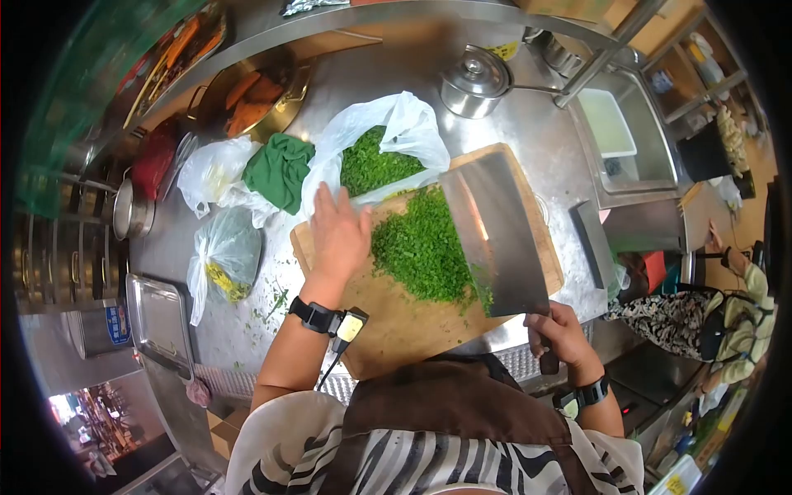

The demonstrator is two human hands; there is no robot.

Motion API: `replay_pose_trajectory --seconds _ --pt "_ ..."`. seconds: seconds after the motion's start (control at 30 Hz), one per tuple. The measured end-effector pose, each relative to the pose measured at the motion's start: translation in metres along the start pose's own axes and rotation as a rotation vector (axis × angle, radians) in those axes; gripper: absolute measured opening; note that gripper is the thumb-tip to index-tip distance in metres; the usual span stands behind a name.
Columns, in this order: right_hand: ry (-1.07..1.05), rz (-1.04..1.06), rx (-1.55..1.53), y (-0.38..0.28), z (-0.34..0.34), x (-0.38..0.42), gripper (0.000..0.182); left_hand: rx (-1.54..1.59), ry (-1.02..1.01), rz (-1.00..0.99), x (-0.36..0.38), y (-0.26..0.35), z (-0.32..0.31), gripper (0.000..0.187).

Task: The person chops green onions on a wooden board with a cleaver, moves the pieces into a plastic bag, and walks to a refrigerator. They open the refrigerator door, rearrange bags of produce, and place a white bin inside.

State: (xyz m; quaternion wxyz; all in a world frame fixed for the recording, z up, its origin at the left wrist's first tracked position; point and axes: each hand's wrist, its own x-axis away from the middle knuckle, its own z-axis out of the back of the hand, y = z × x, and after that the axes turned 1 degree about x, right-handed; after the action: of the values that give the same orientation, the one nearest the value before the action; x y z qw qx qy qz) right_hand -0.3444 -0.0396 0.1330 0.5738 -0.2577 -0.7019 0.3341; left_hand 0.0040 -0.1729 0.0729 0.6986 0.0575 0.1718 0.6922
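Observation:
My right hand (561,334) grips the handle of a wide cleaver (499,235), whose broad blade stands at the right side of a pile of chopped green herbs (422,247). The herbs lie on a wooden cutting board (388,330), and some bits stick to the blade's lower edge. My left hand (340,231) is at the pile's left, fingers stretched out near the rim of a white plastic bag (330,132). Inside that bag sit more chopped herbs (375,165). I cannot tell whether the left fingertips touch the bag.
Left of the board are a green cloth (280,172), tied plastic bags (231,247) and a metal tray (161,322). A lidded pot (476,81) stands at the back, near a sink (660,132). A dark rectangular block (592,247) lies right. Another person (718,322) is at far right.

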Motion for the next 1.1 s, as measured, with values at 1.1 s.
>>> replay_pose_trajectory --seconds 1.1 --pt "-0.186 -0.416 -0.273 0.137 -0.008 -0.017 0.021 0.509 0.061 0.056 0.142 0.122 -0.091 0.095"
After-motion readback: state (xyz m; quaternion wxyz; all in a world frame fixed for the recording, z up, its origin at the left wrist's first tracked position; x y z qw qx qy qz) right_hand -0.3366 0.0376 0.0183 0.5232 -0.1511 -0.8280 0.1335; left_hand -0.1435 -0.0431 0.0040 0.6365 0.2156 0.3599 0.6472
